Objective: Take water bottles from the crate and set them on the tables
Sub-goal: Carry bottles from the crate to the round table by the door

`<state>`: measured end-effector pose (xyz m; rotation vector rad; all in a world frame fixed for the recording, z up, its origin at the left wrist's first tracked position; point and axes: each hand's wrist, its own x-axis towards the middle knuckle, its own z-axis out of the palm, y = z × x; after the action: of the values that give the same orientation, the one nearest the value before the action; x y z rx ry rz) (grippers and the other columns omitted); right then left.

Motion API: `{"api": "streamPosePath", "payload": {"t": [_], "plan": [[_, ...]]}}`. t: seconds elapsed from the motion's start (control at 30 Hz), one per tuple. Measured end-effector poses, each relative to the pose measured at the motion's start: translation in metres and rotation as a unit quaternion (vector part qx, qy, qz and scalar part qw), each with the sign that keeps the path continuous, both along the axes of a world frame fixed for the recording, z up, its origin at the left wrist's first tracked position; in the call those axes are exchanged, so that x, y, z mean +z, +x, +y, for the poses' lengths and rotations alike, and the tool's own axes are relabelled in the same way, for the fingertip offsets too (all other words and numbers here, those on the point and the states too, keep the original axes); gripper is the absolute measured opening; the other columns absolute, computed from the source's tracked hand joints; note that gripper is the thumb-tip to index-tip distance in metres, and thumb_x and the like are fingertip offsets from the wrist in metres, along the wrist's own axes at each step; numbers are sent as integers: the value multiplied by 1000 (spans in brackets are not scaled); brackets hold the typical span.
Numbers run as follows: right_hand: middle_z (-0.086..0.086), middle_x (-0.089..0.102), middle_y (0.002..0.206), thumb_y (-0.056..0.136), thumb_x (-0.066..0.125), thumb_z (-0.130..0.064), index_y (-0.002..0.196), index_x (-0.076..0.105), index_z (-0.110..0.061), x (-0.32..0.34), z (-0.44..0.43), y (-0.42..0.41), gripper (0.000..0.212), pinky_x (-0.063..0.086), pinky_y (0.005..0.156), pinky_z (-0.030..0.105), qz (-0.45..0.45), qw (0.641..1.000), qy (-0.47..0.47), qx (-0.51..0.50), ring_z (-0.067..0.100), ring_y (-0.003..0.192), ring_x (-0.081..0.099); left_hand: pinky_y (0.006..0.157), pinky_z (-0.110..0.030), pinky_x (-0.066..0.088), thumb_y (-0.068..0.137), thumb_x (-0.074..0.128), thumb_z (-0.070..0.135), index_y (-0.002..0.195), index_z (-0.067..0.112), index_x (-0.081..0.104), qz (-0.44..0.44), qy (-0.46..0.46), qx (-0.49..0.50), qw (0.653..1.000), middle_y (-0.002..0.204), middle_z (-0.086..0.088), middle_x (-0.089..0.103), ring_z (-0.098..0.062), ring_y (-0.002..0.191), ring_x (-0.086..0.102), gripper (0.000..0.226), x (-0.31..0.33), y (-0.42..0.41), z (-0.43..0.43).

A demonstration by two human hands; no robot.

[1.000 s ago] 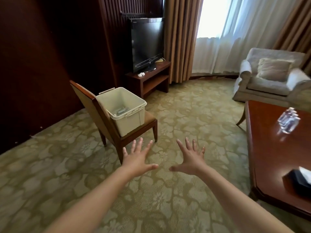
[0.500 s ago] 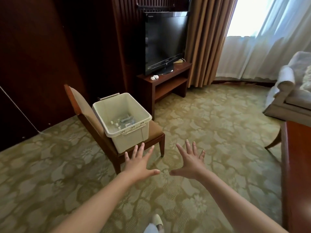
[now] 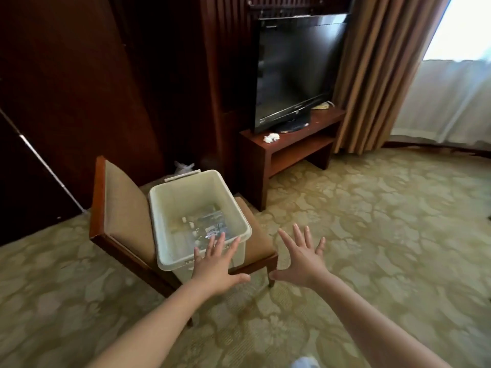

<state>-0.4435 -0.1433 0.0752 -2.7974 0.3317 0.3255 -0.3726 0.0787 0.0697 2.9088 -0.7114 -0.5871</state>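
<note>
A cream plastic crate (image 3: 170, 208) stands on the seat of a wooden chair (image 3: 125, 208). Clear water bottles (image 3: 210, 225) lie on the crate's bottom. My left hand (image 3: 216, 266) is stretched out with spread, straight fingers in front of the crate's near rim and holds nothing. My right hand (image 3: 301, 258) is spread open too, to the right of the crate above the chair's front corner, and is empty.
A dark TV (image 3: 295, 70) stands on a low wooden TV stand (image 3: 289, 152) behind the chair, with a crumpled white tissue (image 3: 271, 138) on it. Brown curtains (image 3: 372, 75) hang at the right. Patterned carpet covers the floor. A shoe tip (image 3: 303, 362) shows at the bottom edge.
I have come closer to the chair and turned left; the coffee table and armchair have left the view. Both open hands now reach nearer the crate, the left one overlapping its near rim.
</note>
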Motion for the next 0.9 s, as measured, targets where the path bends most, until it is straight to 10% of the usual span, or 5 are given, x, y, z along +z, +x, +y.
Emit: {"api": "streamPosePath", "payload": {"t": [0.9], "plan": [[-1, -18, 165, 77, 69, -63, 157, -5, -39, -77, -8, 328, 111, -20, 115, 59, 132, 903, 45, 406, 26, 148, -29, 120, -56, 17, 80, 48, 79, 151, 42, -21, 134, -49, 465, 874, 163, 2, -22, -25, 151, -16, 106, -72, 133, -27]]}}
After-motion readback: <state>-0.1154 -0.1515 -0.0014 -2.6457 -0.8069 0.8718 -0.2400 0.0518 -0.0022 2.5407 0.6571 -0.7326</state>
